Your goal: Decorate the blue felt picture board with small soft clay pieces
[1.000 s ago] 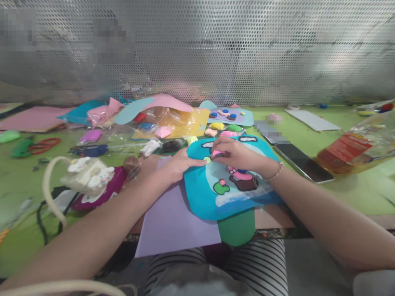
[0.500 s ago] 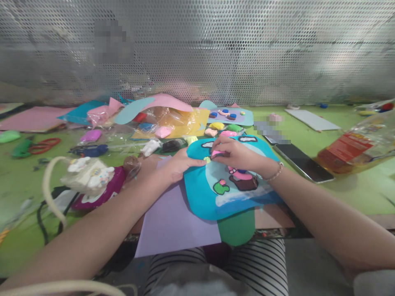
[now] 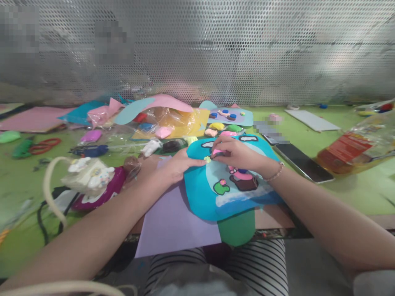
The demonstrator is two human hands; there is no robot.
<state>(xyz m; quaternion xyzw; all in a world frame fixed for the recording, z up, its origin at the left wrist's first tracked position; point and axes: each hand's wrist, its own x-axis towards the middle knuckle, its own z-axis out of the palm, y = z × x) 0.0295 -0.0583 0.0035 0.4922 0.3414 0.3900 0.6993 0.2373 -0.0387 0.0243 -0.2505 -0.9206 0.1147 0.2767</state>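
A blue paper shape [image 3: 200, 197] lies in front of me, decorated with clay: a green lily pad [image 3: 221, 187], a pink and brown figure [image 3: 242, 179] and white clouds. My left hand [image 3: 177, 164] rests on its left edge, fingers flat, with one fingertip touching a small yellow-green clay bit [image 3: 207, 159]. My right hand [image 3: 236, 152] hovers over the upper middle of the shape, its fingers pinched on a small pink clay piece [image 3: 217, 152]. A bracelet circles that wrist.
A lilac sheet [image 3: 173, 222] and green paper [image 3: 237, 228] lie under the blue shape. Clay lumps, plastic bags [image 3: 166, 121] and coloured paper crowd the back left. A phone [image 3: 304, 162] and a snack bag [image 3: 354, 150] lie right. Red scissors [image 3: 45, 144] and a small bag [image 3: 92, 181] sit left.
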